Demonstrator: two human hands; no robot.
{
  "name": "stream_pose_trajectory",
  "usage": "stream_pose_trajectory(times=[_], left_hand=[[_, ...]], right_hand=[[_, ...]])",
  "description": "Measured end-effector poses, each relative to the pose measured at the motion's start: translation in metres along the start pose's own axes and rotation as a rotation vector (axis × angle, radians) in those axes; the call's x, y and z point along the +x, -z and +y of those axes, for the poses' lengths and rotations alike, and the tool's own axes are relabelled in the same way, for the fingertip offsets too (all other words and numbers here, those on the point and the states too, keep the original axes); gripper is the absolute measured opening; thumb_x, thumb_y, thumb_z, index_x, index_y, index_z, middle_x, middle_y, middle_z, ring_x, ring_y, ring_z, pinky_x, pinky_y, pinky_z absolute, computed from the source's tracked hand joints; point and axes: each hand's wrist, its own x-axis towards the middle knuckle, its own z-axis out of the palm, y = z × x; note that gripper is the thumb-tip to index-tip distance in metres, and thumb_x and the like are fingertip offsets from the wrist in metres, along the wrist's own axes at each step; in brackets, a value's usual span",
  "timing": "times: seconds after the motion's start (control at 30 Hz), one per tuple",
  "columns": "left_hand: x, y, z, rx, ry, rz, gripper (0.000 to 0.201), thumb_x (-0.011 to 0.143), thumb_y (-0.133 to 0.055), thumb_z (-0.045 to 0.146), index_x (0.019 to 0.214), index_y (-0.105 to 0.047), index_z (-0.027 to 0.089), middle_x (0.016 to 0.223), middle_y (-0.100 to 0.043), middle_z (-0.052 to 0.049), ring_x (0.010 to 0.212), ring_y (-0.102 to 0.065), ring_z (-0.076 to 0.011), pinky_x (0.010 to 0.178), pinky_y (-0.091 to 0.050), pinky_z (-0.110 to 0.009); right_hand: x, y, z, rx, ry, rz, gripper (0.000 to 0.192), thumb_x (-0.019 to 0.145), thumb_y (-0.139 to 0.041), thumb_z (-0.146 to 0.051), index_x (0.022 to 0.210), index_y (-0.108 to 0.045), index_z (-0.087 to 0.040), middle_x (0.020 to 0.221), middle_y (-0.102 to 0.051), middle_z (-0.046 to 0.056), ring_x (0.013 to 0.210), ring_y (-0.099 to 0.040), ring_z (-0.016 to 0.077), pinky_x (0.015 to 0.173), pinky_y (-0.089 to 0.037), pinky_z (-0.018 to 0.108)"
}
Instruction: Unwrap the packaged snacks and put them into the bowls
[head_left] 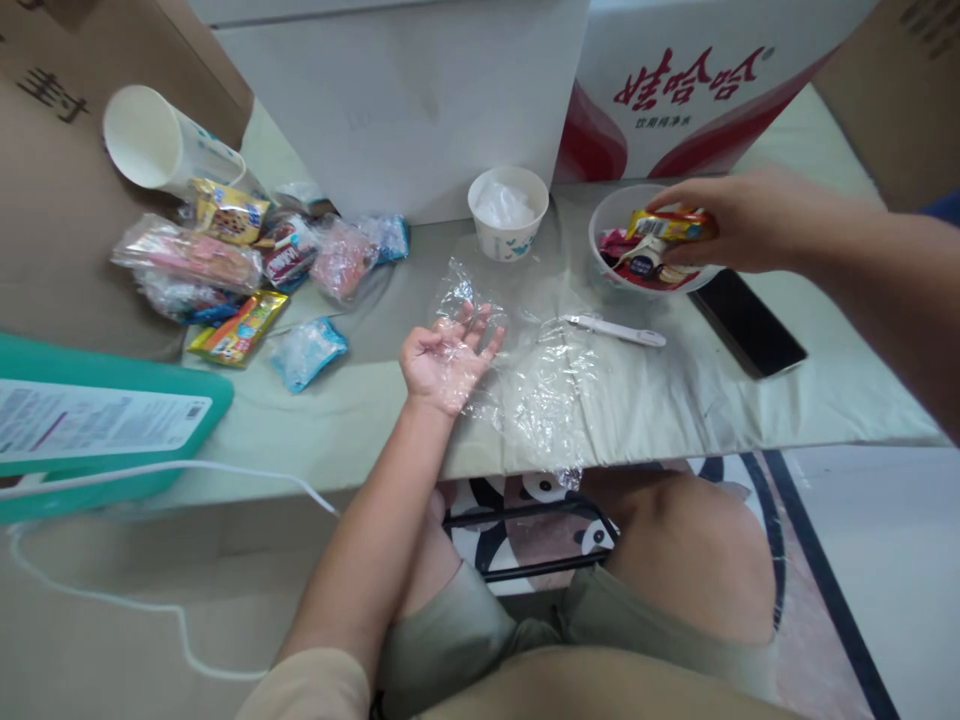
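Observation:
My left hand [444, 358] rests palm up on the table, fingers loosely spread, holding a clear plastic bag [525, 385] that lies crumpled across the pale tabletop [750, 410]. My right hand [731, 222] reaches over a white bowl [600, 228] of wrapped snacks and grips an orange-and-yellow snack packet [670, 224] at the bowl's top. A white pen-like tool [615, 330] lies between the bag and the bowl.
A pile of wrapped snacks [240, 270] sits at the left beside a tipped paper cup [157, 145]. A small white cup [508, 212] stands by a white box [420, 90]. A black phone [746, 322] lies right of the bowl. A teal box [105, 420] and white cable [225, 470] sit at the left edge.

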Motion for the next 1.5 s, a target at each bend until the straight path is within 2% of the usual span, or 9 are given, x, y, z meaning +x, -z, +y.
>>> stream_pose_trajectory(times=[0.07, 0.3, 0.63, 0.9, 1.1, 1.23, 1.33, 1.4, 1.5], left_hand=[[-0.001, -0.001, 0.0, 0.017, -0.004, 0.01, 0.023, 0.063, -0.061, 0.02, 0.053, -0.04, 0.02, 0.092, -0.075, -0.002, 0.114, -0.071, -0.0267, 0.111, -0.053, -0.054], [-0.005, -0.003, -0.001, 0.005, 0.021, 0.019, 0.018, 0.062, -0.056, 0.019, 0.052, -0.041, 0.02, 0.091, -0.075, -0.003, 0.114, -0.071, -0.0263, 0.108, -0.056, -0.051], [-0.003, -0.006, -0.001, 0.005, 0.014, 0.051, 0.015, 0.058, -0.057, 0.019, 0.052, -0.044, 0.02, 0.086, -0.075, -0.004, 0.106, -0.072, -0.0256, 0.105, -0.057, -0.049], [-0.001, -0.005, 0.0, 0.02, 0.004, 0.056, 0.018, 0.057, -0.057, 0.019, 0.051, -0.04, 0.02, 0.087, -0.074, -0.003, 0.107, -0.072, -0.0256, 0.111, -0.052, -0.053], [0.001, -0.004, 0.003, -0.017, -0.002, 0.054, 0.01, 0.061, -0.055, 0.018, 0.055, -0.048, 0.021, 0.089, -0.075, -0.002, 0.106, -0.072, -0.0245, 0.103, -0.057, -0.049], [0.003, -0.004, 0.011, 0.034, -0.068, 0.086, 0.01, 0.065, -0.051, 0.017, 0.056, -0.053, 0.021, 0.085, -0.074, -0.002, 0.101, -0.072, -0.0225, 0.089, -0.061, -0.041], [0.008, 0.005, 0.025, 0.438, -0.277, 0.277, 0.014, 0.068, -0.056, 0.015, 0.055, -0.054, 0.02, 0.073, -0.067, -0.002, 0.078, -0.068, -0.0167, 0.068, -0.055, -0.026], [0.009, 0.014, 0.037, 0.777, -0.4, 0.441, 0.016, 0.071, -0.06, 0.014, 0.056, -0.057, 0.019, 0.062, -0.059, 0.001, 0.06, -0.058, -0.0112, 0.052, -0.04, -0.021], [0.006, 0.023, 0.053, 0.896, -0.315, 0.529, 0.014, 0.076, -0.061, 0.018, 0.063, -0.057, 0.019, 0.062, -0.059, 0.002, 0.049, -0.052, -0.0095, 0.043, -0.031, -0.021]], right_hand=[[0.004, -0.011, 0.004, 0.018, 0.033, 0.033, 0.03, 0.08, -0.076, -0.039, 0.099, -0.077, -0.016, 0.112, -0.08, -0.002, 0.091, -0.074, 0.0075, 0.078, -0.042, 0.033], [0.001, -0.04, -0.011, -0.036, 0.039, 0.06, 0.084, 0.044, -0.1, -0.024, 0.125, -0.077, -0.028, 0.091, -0.08, -0.001, 0.052, -0.047, 0.0052, 0.062, -0.035, 0.028], [-0.006, 0.01, -0.015, 0.087, 0.052, 0.308, 0.038, 0.079, -0.076, -0.019, 0.117, -0.077, -0.018, 0.118, -0.077, 0.001, 0.104, -0.068, 0.0103, 0.088, -0.044, 0.035], [0.037, 0.0, -0.015, -0.06, -0.109, 0.048, 0.026, 0.08, -0.079, -0.027, 0.102, -0.077, -0.012, 0.13, -0.075, 0.014, 0.123, -0.067, 0.0229, 0.1, -0.043, 0.048], [-0.071, -0.023, -0.067, 0.426, 0.282, 0.592, 0.018, 0.09, -0.06, -0.021, 0.102, -0.074, -0.019, 0.104, -0.079, 0.011, 0.097, -0.074, 0.0248, 0.091, -0.059, 0.045], [-0.153, -0.084, -0.127, 0.613, 0.574, 0.141, 0.043, 0.092, -0.064, -0.045, 0.129, -0.064, -0.024, 0.126, -0.075, 0.012, 0.114, -0.072, 0.0311, 0.098, -0.06, 0.053], [-0.186, -0.126, -0.158, 0.431, 0.644, -0.025, 0.075, 0.08, -0.076, -0.055, 0.144, -0.056, -0.021, 0.152, -0.059, 0.017, 0.141, -0.056, 0.04, 0.116, -0.045, 0.064], [-0.196, -0.143, -0.165, 0.333, 0.616, -0.041, 0.071, 0.079, -0.078, -0.04, 0.144, -0.057, -0.021, 0.158, -0.053, 0.017, 0.147, -0.049, 0.0407, 0.12, -0.04, 0.065], [-0.197, -0.154, -0.162, 0.31, 0.582, 0.008, 0.039, 0.089, -0.064, -0.025, 0.128, -0.066, -0.019, 0.15, -0.061, 0.016, 0.142, -0.056, 0.0366, 0.118, -0.044, 0.06]])
